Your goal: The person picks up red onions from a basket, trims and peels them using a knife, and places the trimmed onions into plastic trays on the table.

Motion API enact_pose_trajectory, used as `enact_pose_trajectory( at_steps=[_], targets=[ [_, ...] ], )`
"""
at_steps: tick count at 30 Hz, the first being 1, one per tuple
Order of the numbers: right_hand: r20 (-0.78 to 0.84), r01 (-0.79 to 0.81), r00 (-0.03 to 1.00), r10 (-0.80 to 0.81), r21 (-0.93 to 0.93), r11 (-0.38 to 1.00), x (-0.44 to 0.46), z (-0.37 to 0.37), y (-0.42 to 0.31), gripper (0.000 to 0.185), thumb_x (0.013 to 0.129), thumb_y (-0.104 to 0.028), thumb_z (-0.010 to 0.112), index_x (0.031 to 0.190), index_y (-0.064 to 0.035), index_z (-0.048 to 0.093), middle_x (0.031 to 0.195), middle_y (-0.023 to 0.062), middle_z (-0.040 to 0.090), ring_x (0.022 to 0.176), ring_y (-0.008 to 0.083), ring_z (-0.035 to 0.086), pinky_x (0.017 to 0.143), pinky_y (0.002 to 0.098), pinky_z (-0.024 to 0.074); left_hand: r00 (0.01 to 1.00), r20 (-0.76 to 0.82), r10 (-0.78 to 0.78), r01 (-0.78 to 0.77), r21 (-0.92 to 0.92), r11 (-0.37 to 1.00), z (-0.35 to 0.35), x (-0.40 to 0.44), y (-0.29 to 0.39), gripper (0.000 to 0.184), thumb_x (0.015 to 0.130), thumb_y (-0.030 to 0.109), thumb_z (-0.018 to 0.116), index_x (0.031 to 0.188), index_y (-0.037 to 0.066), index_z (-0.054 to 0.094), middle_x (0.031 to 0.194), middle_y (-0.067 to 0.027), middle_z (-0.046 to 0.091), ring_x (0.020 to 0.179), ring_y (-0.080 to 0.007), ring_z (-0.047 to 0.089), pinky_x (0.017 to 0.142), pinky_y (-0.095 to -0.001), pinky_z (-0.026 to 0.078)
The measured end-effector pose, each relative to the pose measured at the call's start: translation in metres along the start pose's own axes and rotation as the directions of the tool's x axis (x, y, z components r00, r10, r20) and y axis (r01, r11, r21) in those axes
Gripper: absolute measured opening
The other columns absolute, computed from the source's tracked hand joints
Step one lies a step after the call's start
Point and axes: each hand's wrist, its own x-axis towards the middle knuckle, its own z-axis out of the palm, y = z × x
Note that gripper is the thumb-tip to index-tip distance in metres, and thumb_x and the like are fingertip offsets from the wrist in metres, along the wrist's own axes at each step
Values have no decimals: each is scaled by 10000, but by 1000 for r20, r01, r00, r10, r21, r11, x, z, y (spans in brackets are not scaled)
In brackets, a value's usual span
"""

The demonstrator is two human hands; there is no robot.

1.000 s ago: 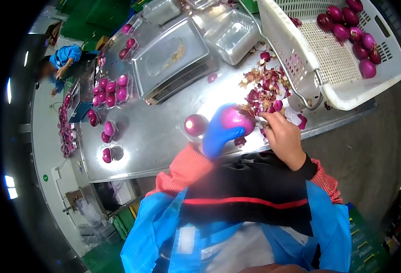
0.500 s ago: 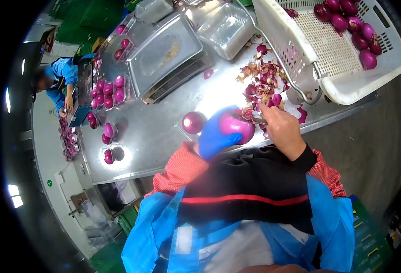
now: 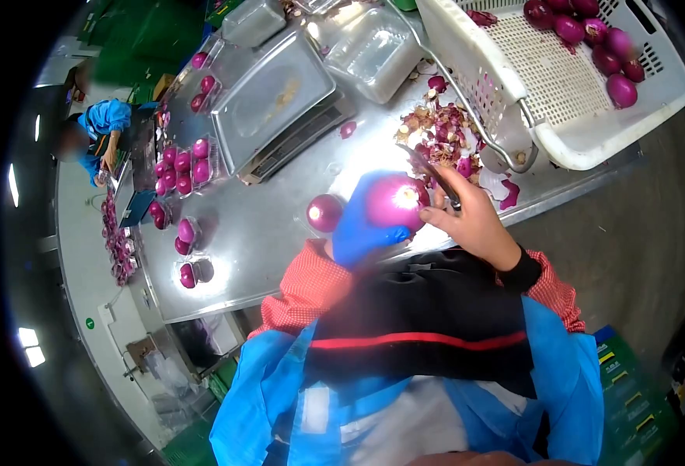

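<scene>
My left hand (image 3: 352, 233), in a blue glove, is wrapped round a large red onion (image 3: 389, 203). The onion's pale trimmed end faces right and its surface looks smooth and shiny. In my bare right hand (image 3: 474, 225) is a small knife (image 3: 431, 171), its blade pointing up and left beyond the onion. The right thumb is at the onion's right side. Another red onion (image 3: 324, 213) sits on the metal table just left of the glove. A heap of onion skins (image 3: 443, 132) lies behind the knife.
A white perforated crate (image 3: 505, 93) with several red onions stands at right. A scale (image 3: 272, 101) and stacked clear plastic trays (image 3: 377, 54) are farther back. Packed onions (image 3: 183, 171) line the left of the metal table (image 3: 257, 233). A co-worker (image 3: 105, 128) works at far left.
The knife has come away from the onion's end and now points up and left. The onion's pale end has come into view. The view has shifted slightly.
</scene>
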Motion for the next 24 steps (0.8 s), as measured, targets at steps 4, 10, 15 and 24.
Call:
enact_pose_trajectory(
  at_steps=[4, 10, 15, 24],
  targets=[
    [43, 63, 996, -72, 180, 982, 8, -2, 8, 326, 834, -176, 705, 1091, -4, 602, 808, 33, 590, 747, 97, 552, 669, 263, 461, 995, 37, 91, -97, 224, 970, -4, 1, -6, 767, 678, 99, 816, 1311, 47, 386, 1206, -110, 527, 1072, -205, 564, 834, -342, 536],
    [378, -191, 925, 45, 358, 914, -10, -15, -26, 86, 838, -73, 650, 808, -34, 581, 690, 18, 584, 568, 56, 535, 508, 200, 399, 998, -57, 26, -15, 192, 981, -7, 0, -12, 748, 694, 124, 810, 1308, 53, 388, 1207, -111, 525, 1064, -215, 574, 837, -347, 541],
    [-213, 122, 932, -294, -578, 807, 1, -11, 23, 158, 860, -127, 644, 799, -21, 545, 651, 73, 547, 528, 219, 505, 516, 322, 409, 994, -44, -102, 81, -348, 934, -13, -5, -26, 718, 752, 184, 768, 1336, 56, 370, 1221, -133, 516, 1075, -253, 583, 863, -388, 543],
    [-110, 1, 993, -48, -394, 919, -7, 1, 29, 237, 868, -202, 640, 760, -12, 548, 725, 159, 575, 685, 339, 584, 593, 410, 431, 934, -330, 138, -7, 369, 930, -45, 0, -25, 615, 728, 247, 768, 1234, 38, 487, 1151, -135, 585, 1023, -232, 594, 877, -352, 498]
  ],
)
